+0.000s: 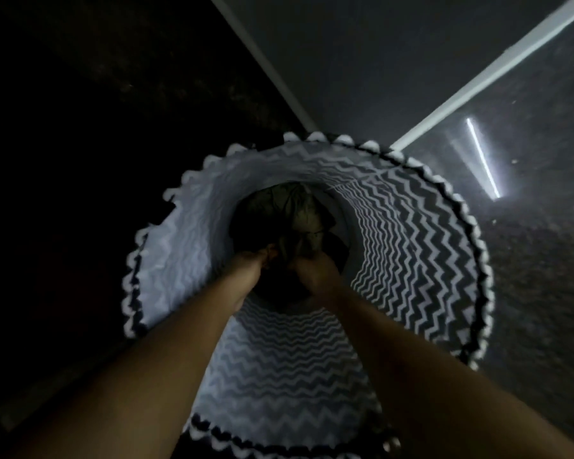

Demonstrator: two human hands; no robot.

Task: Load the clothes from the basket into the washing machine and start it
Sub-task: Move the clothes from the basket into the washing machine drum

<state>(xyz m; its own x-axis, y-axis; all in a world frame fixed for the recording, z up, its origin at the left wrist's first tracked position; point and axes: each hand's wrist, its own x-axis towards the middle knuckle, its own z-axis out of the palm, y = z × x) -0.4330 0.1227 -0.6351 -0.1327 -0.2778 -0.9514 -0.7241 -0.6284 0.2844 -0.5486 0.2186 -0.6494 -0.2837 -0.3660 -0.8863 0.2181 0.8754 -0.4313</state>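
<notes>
I look straight down into a tall round laundry basket (411,246) with a black-and-white zigzag lining and a scalloped rim. At its bottom lies a pile of dark and olive clothes (295,210). Both my arms reach deep inside. My left hand (249,263) grips the dark cloth at the pile's left side. Close beside it, my right hand (315,270) grips the same bundle, fingers curled into the fabric. The washing machine is not in view.
The room is dim. A grey wall (345,61) with white skirting stands behind the basket. Shiny speckled floor (527,260) lies to the right, with a bright light reflection on it. The left side is dark.
</notes>
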